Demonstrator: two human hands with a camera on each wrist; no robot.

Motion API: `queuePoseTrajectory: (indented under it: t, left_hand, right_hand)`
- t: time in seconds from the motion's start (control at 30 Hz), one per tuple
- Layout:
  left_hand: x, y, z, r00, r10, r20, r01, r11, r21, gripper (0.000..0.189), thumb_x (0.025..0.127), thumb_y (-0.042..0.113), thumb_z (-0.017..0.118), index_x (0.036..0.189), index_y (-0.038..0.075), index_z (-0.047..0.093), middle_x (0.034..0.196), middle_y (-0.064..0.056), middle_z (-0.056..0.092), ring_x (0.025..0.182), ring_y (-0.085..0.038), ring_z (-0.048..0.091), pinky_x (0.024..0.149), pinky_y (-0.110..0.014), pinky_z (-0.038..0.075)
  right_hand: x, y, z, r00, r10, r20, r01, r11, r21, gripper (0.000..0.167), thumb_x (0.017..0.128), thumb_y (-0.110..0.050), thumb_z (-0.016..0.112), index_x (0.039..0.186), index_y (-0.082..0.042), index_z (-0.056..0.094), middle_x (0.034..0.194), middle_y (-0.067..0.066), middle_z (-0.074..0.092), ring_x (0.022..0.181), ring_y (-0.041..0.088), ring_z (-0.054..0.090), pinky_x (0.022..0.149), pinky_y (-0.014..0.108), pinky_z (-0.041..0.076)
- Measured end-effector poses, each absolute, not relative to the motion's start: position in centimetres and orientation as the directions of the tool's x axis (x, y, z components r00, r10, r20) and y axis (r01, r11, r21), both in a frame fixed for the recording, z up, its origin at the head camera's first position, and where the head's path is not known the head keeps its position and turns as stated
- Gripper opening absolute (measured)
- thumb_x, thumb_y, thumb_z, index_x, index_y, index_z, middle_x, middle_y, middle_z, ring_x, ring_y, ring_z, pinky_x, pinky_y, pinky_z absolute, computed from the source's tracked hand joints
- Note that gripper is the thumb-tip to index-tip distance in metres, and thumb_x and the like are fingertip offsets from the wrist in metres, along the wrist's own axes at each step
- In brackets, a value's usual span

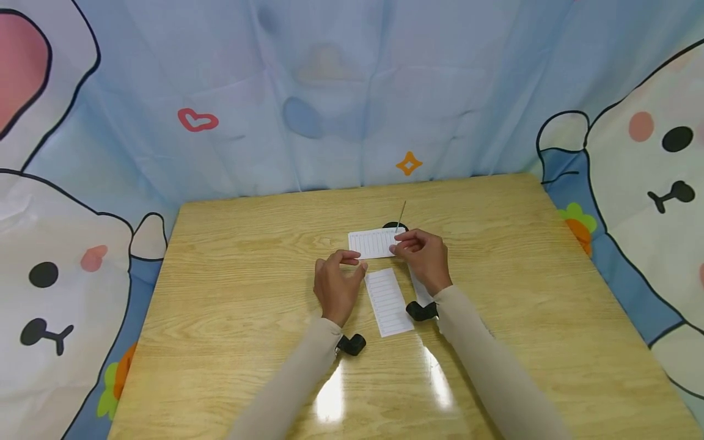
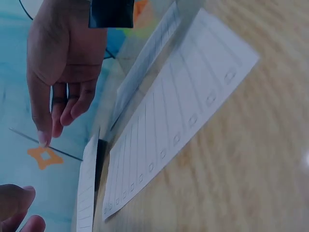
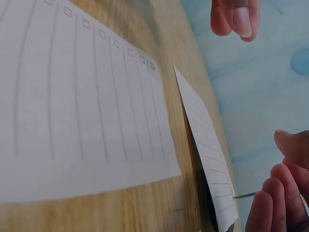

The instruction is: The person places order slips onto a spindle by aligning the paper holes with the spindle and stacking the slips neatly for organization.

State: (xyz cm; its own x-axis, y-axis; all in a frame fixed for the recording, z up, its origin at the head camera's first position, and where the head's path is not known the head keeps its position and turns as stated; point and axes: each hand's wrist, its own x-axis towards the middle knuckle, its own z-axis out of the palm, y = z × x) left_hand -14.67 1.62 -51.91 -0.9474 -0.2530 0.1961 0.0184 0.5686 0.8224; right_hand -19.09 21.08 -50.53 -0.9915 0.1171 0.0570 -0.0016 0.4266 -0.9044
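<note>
A white ruled slip (image 1: 371, 243), with small boxes along one edge, sits on a spike file whose thin metal spike (image 1: 402, 212) rises at its right end. Part of the round black base (image 1: 393, 225) shows behind the slip; the rest is hidden. My right hand (image 1: 428, 260) is beside the spike, its fingertips overlapping the slip's right end. In the right wrist view, a gap separates its thumb (image 3: 292, 145) from the fingers. My left hand (image 1: 337, 286) hovers by the slip's lower left corner, index finger and thumb apart, nothing between them.
Another ruled slip (image 1: 389, 304) lies on the wooden table (image 1: 247, 275) between my forearms. A third slip (image 1: 420, 290) is partly covered by my right hand and wrist. A blue patterned curtain (image 1: 352, 91) hangs behind the table's far edge.
</note>
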Motion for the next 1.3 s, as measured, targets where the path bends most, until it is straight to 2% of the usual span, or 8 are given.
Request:
queuePoseTrajectory:
  t: [0.2,0.4,0.73,0.97,1.3]
  left_hand:
    - [-13.2,2.1,-52.2,-0.944,-0.277,0.181,0.001,0.546,0.838,0.021,0.084,0.029,0.090,0.103,0.027,0.080,0.094,0.012,0.079,0.089,-0.019,0.057,0.063,-0.029,0.040]
    - [-11.8,2.3,-52.6,-0.940,-0.291,0.176,-0.008,0.537,0.844,0.024,0.082,0.027,0.091,0.103,0.028,0.079,0.095,0.012,0.079,0.090,-0.019,0.057,0.065,-0.029,0.043]
    - [-8.9,2.9,-53.0,-0.940,-0.303,0.156,-0.025,0.517,0.855,0.028,0.081,0.027,0.093,0.104,0.029,0.079,0.095,0.015,0.077,0.091,-0.017,0.057,0.067,-0.026,0.045]
    - [-7.3,3.5,-53.1,-0.943,-0.299,0.145,-0.030,0.509,0.860,0.029,0.080,0.027,0.094,0.104,0.030,0.078,0.094,0.014,0.077,0.090,-0.016,0.057,0.065,-0.023,0.044]
    - [-5.3,3.5,-53.6,-0.949,-0.296,0.110,-0.061,0.515,0.855,0.032,0.077,0.028,0.096,0.103,0.031,0.078,0.093,0.016,0.076,0.090,-0.011,0.055,0.067,-0.020,0.041]
  right_hand:
    - [-18.3,20.8,-50.8,-0.995,0.093,0.043,0.002,0.438,-0.899,0.023,0.088,-0.017,0.088,0.108,-0.010,0.080,0.095,0.009,0.076,0.081,0.017,0.067,0.068,0.017,0.053]
    - [-17.8,20.9,-50.9,-0.999,0.039,0.032,-0.008,0.493,-0.870,0.025,0.088,-0.016,0.089,0.110,-0.008,0.081,0.098,0.010,0.079,0.083,0.015,0.069,0.072,0.018,0.053]
    - [-17.4,20.8,-51.2,-0.998,-0.068,-0.009,-0.030,0.561,-0.827,0.021,0.087,-0.011,0.089,0.107,-0.014,0.083,0.097,0.007,0.082,0.083,0.017,0.074,0.072,0.027,0.056]
    - [-17.2,20.5,-51.4,-0.996,-0.083,-0.026,-0.030,0.608,-0.794,0.019,0.086,-0.013,0.089,0.105,-0.016,0.084,0.093,0.005,0.082,0.080,0.014,0.072,0.074,0.032,0.054]
    - [-17.1,20.1,-51.5,-0.994,-0.089,-0.057,-0.013,0.631,-0.776,0.017,0.086,-0.011,0.088,0.102,-0.016,0.085,0.100,0.005,0.081,0.090,0.020,0.070,0.079,0.032,0.054]
